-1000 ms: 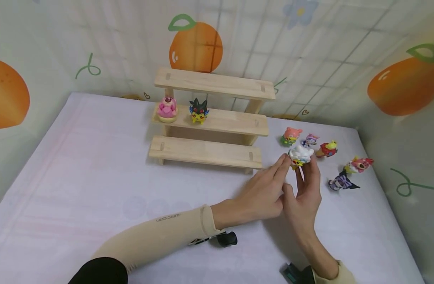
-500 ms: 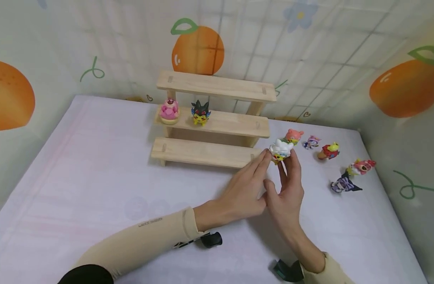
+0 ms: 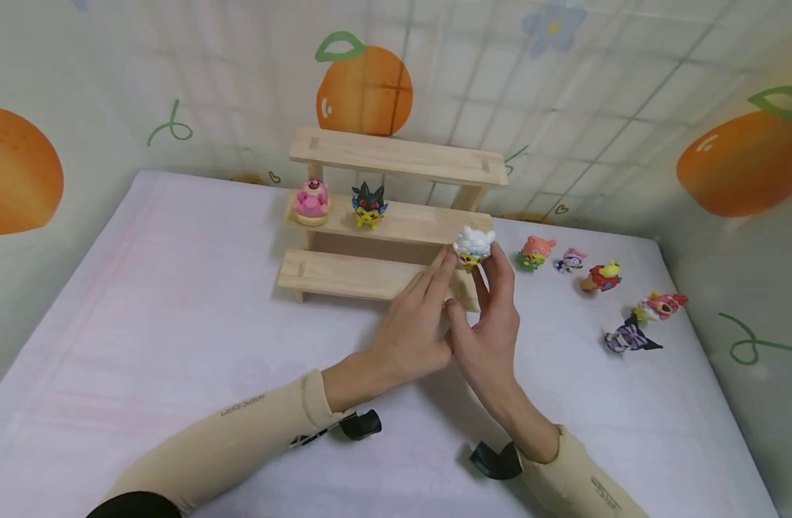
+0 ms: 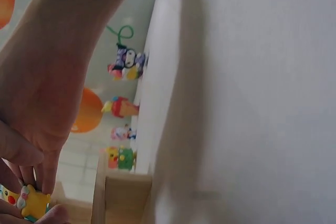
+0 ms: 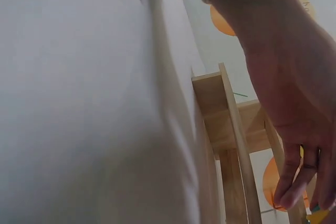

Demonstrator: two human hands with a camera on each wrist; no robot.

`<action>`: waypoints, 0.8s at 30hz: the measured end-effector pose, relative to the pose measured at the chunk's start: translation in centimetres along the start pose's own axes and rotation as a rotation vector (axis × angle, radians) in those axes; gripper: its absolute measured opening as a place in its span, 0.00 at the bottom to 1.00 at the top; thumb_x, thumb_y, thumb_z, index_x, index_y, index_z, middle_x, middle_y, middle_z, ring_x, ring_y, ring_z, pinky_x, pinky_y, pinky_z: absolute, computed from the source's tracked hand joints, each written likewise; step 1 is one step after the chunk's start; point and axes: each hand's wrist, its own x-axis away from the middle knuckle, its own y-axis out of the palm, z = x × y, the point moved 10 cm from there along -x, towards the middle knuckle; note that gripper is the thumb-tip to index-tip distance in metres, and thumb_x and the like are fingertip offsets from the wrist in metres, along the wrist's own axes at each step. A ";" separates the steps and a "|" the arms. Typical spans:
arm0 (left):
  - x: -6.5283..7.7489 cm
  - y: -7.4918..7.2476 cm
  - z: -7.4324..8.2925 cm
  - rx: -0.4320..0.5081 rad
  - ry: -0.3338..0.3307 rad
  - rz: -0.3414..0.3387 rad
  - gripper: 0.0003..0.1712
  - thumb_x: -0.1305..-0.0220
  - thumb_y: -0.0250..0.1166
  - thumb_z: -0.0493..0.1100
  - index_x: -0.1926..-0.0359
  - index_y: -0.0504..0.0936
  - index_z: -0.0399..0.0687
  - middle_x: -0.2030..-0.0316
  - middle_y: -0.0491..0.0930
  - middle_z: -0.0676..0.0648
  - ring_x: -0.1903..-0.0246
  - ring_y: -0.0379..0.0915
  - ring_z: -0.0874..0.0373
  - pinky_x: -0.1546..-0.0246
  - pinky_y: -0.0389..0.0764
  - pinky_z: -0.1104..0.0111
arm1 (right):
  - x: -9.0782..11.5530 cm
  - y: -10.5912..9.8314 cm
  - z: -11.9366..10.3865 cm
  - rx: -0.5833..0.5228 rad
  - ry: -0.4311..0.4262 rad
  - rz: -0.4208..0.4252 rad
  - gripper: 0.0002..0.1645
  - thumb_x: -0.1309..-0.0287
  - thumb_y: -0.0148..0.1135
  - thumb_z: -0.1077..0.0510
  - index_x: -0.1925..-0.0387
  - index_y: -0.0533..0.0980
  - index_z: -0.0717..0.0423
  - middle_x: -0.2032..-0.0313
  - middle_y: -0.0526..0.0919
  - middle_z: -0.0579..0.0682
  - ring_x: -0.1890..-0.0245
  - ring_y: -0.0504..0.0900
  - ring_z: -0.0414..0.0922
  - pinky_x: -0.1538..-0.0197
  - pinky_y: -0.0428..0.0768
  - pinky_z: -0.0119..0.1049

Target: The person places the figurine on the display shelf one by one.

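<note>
The left hand [image 3: 413, 329] and right hand [image 3: 489, 329] pinch the white-hatted Pikachu figurine [image 3: 473, 246] between their fingers [image 3: 439, 273] near the right end of the middle shelf [image 3: 421, 221] of the wooden stand [image 3: 398, 152], where uneven pressure from the two sides could twist it loose and drop it

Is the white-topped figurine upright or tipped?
The white-topped figurine is upright: its white top sits above its yellow face, between the left hand and right hand.
</note>
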 end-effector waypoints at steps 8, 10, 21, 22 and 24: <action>-0.8 -2.4 -1.2 0.016 -0.040 0.080 0.56 0.51 0.70 0.32 0.20 0.57 0.33 0.21 0.61 0.36 0.25 0.66 0.46 0.29 0.73 0.56 | -1.5 1.7 -0.2 -0.007 0.050 -0.009 0.52 0.50 0.53 0.79 0.22 0.60 0.53 0.25 0.71 0.48 0.23 0.68 0.43 0.25 0.72 0.42; -0.9 -2.8 -1.4 0.027 -0.048 0.091 0.57 0.52 0.70 0.31 0.19 0.57 0.35 0.20 0.60 0.38 0.25 0.66 0.47 0.33 0.76 0.55 | -1.9 2.0 -0.5 -0.031 0.047 -0.011 0.52 0.51 0.53 0.79 0.22 0.60 0.53 0.25 0.71 0.48 0.23 0.68 0.43 0.26 0.72 0.43; -0.9 -4.2 -3.9 -0.021 -0.109 0.170 0.51 0.47 0.66 0.30 0.20 0.58 0.31 0.21 0.61 0.34 0.31 0.72 0.43 0.37 0.79 0.53 | -3.6 5.2 -0.2 -0.011 -0.108 -0.142 0.56 0.53 0.59 0.78 0.21 0.55 0.59 0.22 0.66 0.51 0.21 0.65 0.46 0.22 0.67 0.43; -0.9 -4.2 -4.1 -0.028 -0.114 0.170 0.51 0.45 0.66 0.31 0.21 0.58 0.30 0.21 0.61 0.33 0.30 0.71 0.43 0.35 0.78 0.52 | -3.8 5.5 -0.2 0.008 -0.115 -0.156 0.56 0.52 0.59 0.78 0.20 0.55 0.59 0.22 0.66 0.52 0.21 0.65 0.46 0.22 0.67 0.43; -0.9 -4.1 -4.4 -0.045 -0.120 0.169 0.49 0.43 0.65 0.32 0.21 0.57 0.29 0.22 0.61 0.32 0.24 0.63 0.41 0.29 0.74 0.51 | -4.2 5.9 -0.3 0.037 -0.135 -0.185 0.56 0.51 0.60 0.77 0.20 0.54 0.60 0.22 0.65 0.54 0.22 0.66 0.47 0.22 0.67 0.42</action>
